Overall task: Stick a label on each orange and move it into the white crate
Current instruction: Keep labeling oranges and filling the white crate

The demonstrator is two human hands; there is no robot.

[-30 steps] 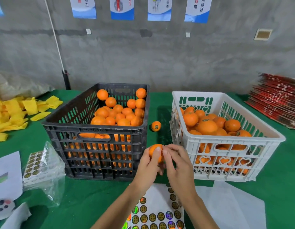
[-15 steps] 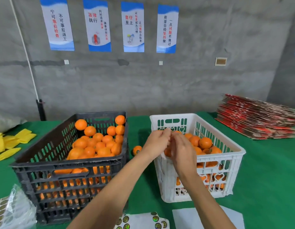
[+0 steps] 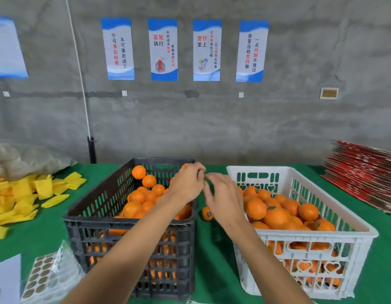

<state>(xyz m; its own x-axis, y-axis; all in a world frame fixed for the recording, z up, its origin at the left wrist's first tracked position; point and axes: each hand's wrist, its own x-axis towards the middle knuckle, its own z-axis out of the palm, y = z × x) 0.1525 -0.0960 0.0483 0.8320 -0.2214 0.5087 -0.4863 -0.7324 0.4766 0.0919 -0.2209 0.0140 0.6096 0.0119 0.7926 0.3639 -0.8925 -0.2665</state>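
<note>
The black crate (image 3: 102,222) on the left holds unlabelled oranges (image 3: 137,196). To its right stands the white crate (image 3: 310,234), filled with oranges (image 3: 275,218). My left hand (image 3: 188,183) hovers over the black crate's far right corner with fingers loosely curled and nothing in them; one orange (image 3: 185,165) peeks out behind it. My right hand (image 3: 223,198) hangs over the gap between the crates, beside the white crate's left wall, fingers relaxed and empty. A single labelled orange (image 3: 207,213) lies on the green cloth in that gap.
A sheet of round labels in a plastic sleeve (image 3: 43,279) lies at the front left next to white paper (image 3: 6,279). Yellow foam sleeves (image 3: 21,194) and a grey sack (image 3: 19,159) fill the left side. Red flat cartons (image 3: 365,176) are stacked at the far right.
The orange both hands held is gone from them after they reached the white crate. My left hand has moved over the black crate; my right has drawn back. The view tilted up.
</note>
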